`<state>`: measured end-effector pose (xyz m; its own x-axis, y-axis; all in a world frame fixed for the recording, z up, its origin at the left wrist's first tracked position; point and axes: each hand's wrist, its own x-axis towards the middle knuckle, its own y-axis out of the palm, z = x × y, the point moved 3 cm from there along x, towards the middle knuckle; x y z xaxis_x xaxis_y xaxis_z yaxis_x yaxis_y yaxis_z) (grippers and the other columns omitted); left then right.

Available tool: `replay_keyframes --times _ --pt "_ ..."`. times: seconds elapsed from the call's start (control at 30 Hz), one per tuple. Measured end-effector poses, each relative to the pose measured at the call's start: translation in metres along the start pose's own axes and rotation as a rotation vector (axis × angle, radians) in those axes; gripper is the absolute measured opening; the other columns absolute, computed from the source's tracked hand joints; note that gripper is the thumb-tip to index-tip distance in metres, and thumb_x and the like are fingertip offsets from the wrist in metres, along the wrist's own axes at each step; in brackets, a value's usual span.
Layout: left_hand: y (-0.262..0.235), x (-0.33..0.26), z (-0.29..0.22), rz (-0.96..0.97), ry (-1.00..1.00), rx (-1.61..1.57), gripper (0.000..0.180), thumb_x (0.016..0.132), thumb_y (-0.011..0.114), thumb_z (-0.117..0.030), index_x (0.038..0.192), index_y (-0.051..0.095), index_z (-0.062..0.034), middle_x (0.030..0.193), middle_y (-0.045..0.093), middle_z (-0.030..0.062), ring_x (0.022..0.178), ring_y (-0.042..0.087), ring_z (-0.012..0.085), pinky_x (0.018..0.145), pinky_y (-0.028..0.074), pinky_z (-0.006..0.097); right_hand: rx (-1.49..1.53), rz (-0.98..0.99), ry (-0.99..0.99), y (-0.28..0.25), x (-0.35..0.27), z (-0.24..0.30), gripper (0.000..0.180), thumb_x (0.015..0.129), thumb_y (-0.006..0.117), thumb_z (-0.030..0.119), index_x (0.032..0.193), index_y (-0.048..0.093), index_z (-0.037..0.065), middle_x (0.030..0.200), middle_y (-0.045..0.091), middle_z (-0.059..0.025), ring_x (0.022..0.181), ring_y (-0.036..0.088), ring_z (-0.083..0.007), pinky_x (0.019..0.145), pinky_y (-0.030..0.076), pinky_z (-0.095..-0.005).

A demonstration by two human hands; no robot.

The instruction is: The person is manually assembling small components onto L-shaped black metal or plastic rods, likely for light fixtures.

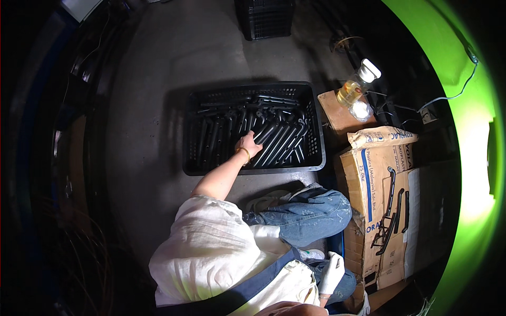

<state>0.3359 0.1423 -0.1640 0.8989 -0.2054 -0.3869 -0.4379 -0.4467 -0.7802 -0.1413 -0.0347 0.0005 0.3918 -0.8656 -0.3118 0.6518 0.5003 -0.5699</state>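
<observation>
Concrete floor [158, 79], dim light, a bright green curved surface [453, 52] along the right edge. Person crouched low, one knee in jeans [311, 210] drawn up.

- Black slatted crate [253, 169] sits on the floor straight ahead. It is filled with dark metal bars [279, 139], lying mostly lengthwise and stacked several deep.
- Left hand [247, 145], bare with a thin bangle at the wrist, is stretched into the crate and rests on the bars near its middle. The fingers lie over one or two bars. I cannot tell whether the grip has closed round one or is only touching.
- Right hand [331, 273], in a white glove, hangs low beside the knee, well apart from the crate. Its grip is slack, fingers apart, nothing in it.
- Flattened cardboard box [363, 179] lies to the right of the crate. A few black curved parts [392, 210] lie on it, side by side and partly crossing.
- Clear bottle [358, 84] of yellowish liquid with a white cap stands on a brown board behind the cardboard.
- Second black crate [266, 18] stands at the far edge of the floor, contents not visible.

Progress, my reading: early. Almost all the stock is in the crate. Only the handful on the cardboard looks to have been set out. No bar is lifted clear at this moment.
</observation>
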Motion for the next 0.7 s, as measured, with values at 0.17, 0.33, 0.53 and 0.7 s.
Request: replay_keyframes --times 0.17,0.33,0.53,0.7 --pt "-0.065 -0.004 0.028 -0.361 -0.169 -0.121 0.05 0.077 0.073 -0.03 0.118 0.054 -0.009 0.108 0.067 0.0195 0.103 0.064 0.0386 0.088 0.052 0.046 0.02 0.013 0.08 -0.002 0.002 -0.01 0.028 0.099 0.052 0.021 0.095 0.067 -0.002 0.072 0.054 0.0019 0.058 0.039 -0.0047 0.053 0.034 -0.0222" --pt "-0.07 0.011 0.112 -0.365 -0.344 0.063 0.072 0.076 0.078 -0.032 0.133 0.045 -0.0041 0.134 0.05 0.0174 0.121 0.052 0.0372 0.1 0.045 0.044 -0.113 0.041 -0.15 0.004 0.004 0.017 0.028 0.097 0.051 0.018 0.097 0.067 -0.005 0.085 0.065 -0.0085 0.078 0.057 -0.016 0.075 0.047 -0.0296" --pt "-0.039 -0.022 0.014 -0.354 0.268 0.181 0.054 0.074 0.079 -0.028 0.12 0.057 -0.0088 0.124 0.051 0.0114 0.113 0.05 0.0325 0.097 0.042 0.046 -0.087 0.031 -0.031 0.008 0.006 0.022 0.028 0.096 0.05 0.018 0.096 0.067 -0.004 0.088 0.067 -0.011 0.08 0.059 -0.0172 0.078 0.047 -0.0306" --pt "0.032 -0.006 -0.026 0.039 0.25 0.345 0.073 0.073 0.081 -0.032 0.131 0.045 -0.0045 0.122 0.051 0.0149 0.115 0.053 0.0326 0.097 0.046 0.042 -0.073 0.033 0.027 0.009 0.004 0.033 0.028 0.096 0.05 0.018 0.094 0.067 -0.004 0.087 0.067 -0.0103 0.078 0.057 -0.0159 0.076 0.046 -0.0295"
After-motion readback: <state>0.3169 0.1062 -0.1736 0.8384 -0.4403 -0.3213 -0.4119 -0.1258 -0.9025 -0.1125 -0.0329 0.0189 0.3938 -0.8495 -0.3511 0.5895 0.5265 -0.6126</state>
